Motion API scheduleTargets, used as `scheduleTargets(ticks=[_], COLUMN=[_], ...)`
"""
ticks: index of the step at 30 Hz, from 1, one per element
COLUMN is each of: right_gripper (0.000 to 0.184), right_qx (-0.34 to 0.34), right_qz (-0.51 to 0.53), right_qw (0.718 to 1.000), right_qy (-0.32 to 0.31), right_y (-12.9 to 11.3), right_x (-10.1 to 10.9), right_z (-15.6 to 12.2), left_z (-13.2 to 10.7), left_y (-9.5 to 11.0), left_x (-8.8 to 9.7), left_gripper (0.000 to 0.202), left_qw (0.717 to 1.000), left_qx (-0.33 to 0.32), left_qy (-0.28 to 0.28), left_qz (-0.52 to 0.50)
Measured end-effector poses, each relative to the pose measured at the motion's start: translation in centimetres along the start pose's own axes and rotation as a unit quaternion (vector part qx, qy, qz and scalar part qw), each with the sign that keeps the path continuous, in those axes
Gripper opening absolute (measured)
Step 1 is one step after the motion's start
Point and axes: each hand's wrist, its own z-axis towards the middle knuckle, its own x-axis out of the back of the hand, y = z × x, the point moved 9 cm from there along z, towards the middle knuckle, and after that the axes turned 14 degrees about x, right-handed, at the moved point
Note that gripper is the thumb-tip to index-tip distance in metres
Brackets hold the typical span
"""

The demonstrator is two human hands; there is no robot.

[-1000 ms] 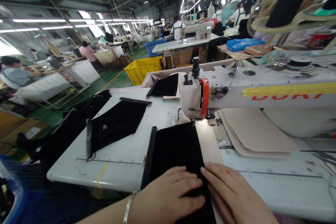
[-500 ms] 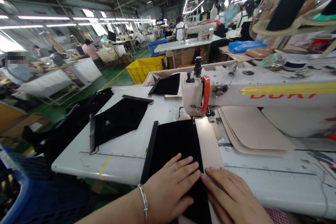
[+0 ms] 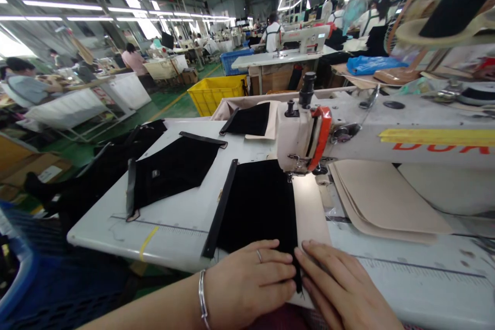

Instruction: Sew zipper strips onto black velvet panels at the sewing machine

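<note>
A black fabric panel [image 3: 257,201] with a dark strip along its left edge lies on a beige piece [image 3: 309,211] under the head of a white sewing machine [image 3: 305,136]. My left hand [image 3: 247,283] lies flat on the near end of the black panel, fingers stretched out, a ring on one finger and a bangle at the wrist. My right hand [image 3: 340,289] rests flat beside it on the beige piece, fingertips touching the panel's right edge. Both hands sit at the table's near edge.
Another black panel [image 3: 170,172] lies to the left on the white table [image 3: 174,227], a third [image 3: 247,119] at the back. Beige pieces [image 3: 379,196] are stacked under the machine arm. A yellow crate [image 3: 216,93] and other workers at benches stand beyond.
The black panel has travelled away from me under the machine head. My hands have stayed flat on its near end, now close to the table edge.
</note>
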Motion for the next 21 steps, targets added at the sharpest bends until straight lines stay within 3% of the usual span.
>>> scheduleTargets(ticks=[10, 21], right_gripper=[0.037, 0.038], right_qx=[-0.003, -0.028], right_qz=[0.0, 0.01], right_qw=[1.0, 0.999], right_qy=[-0.017, -0.027], right_y=[1.0, 2.4], right_x=[-0.9, -1.6], right_z=[0.3, 1.0], left_z=[2.0, 5.0], left_y=[-2.2, -4.9], left_x=[-0.2, -0.5], left_gripper=[0.021, 0.026], left_qw=[1.0, 0.999], left_qx=[-0.006, -0.014], left_qy=[0.019, 0.022], left_qz=[-0.019, 0.047])
